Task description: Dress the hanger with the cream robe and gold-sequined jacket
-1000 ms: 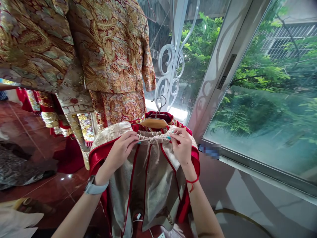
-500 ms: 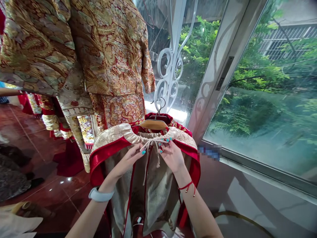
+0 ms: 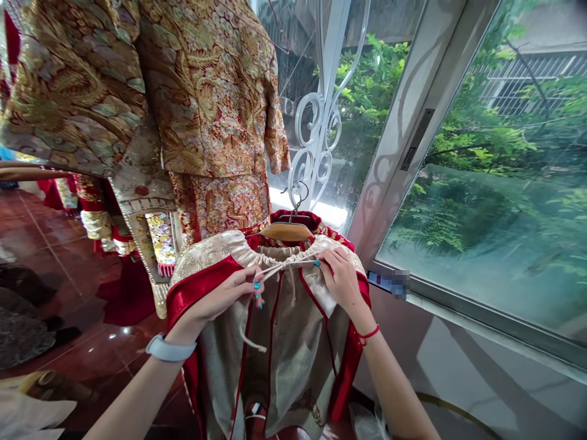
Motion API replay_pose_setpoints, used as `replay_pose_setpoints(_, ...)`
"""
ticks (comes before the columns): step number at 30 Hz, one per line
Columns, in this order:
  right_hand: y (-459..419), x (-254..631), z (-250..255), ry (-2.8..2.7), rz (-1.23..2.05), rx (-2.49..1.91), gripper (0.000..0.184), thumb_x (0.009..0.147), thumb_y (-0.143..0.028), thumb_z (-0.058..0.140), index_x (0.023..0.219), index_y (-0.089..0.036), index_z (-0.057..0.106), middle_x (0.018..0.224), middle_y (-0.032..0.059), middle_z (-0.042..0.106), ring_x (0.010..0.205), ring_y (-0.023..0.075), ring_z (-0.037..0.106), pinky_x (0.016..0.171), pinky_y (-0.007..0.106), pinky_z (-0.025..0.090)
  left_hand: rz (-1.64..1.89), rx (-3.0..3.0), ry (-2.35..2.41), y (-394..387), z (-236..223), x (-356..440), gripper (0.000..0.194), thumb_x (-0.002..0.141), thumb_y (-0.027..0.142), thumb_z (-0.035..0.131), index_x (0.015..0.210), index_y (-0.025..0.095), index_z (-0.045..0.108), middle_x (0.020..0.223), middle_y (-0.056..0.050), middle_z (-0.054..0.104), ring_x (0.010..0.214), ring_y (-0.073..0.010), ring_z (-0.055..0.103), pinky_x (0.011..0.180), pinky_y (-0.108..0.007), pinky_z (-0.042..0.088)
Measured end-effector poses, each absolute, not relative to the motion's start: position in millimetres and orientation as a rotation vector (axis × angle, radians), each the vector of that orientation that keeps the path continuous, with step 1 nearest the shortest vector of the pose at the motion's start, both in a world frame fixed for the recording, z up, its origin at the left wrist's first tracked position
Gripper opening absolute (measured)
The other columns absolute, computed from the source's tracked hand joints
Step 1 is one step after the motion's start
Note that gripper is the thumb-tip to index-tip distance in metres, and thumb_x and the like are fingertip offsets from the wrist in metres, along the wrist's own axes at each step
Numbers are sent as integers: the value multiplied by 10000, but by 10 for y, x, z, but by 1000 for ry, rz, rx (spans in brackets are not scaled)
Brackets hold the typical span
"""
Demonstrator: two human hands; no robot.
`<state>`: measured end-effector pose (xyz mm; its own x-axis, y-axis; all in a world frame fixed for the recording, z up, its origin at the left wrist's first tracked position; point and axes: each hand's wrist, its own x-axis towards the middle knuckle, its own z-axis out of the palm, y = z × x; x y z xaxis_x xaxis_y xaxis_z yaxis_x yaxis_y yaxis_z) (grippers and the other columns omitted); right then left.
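My left hand (image 3: 220,299) and my right hand (image 3: 342,278) are apart, each one pinching one end of the cream drawstring (image 3: 287,267), which is stretched between them. The drawstring comes out of the gathered waistband (image 3: 279,252) of a red and cream garment (image 3: 275,342) just above my fingers. Beyond my hands is a wooden hanger (image 3: 285,231), and above my left hand hangs a gold embroidered jacket (image 3: 206,91).

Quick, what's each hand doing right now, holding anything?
Left hand: closed, pinching one end of the cream drawstring and pulling it left.
Right hand: closed, gripping the other end at the garment's gathered waistband.
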<state>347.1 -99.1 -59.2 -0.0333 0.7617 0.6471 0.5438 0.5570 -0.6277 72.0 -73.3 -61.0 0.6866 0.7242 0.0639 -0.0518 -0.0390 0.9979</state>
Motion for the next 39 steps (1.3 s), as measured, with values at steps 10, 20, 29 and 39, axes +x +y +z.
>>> replay_pose_setpoints(10,-1135,3605,-577,-1709,494,-1227,287,911,-466,500,745,-233,501,750,26,538,727,196,486,697,323,421,672,1717,642,-685,-448,651,233,887,399,550,802,187,505,732,34,520,606,-99,546,603,-241,481)
replay_pose_setpoints(20,-1323,3721,-841,-1563,1081,-1030,325,930,-556,456,856,-242,489,788,-1,541,631,148,501,630,294,465,639,1966,712,-604,-447,546,294,893,477,513,831,190,523,738,34,476,639,-107,458,592,-225,428)
replay_pose_setpoints(29,-1351,3586,-821,-1726,-94,-1424,189,972,-301,460,858,-229,594,922,44,673,900,228,568,813,341,429,706,2262,1076,-645,-489,574,296,900,463,442,887,201,580,741,13,579,671,-157,545,635,-253,430)
replay_pose_setpoints(39,-1454,3614,-936,-1849,-345,-1453,213,998,-330,465,878,-225,607,890,51,665,850,230,539,731,323,415,460,2601,1246,-784,-566,425,322,873,404,403,1068,219,579,646,22,593,582,-176,580,580,-253,397)
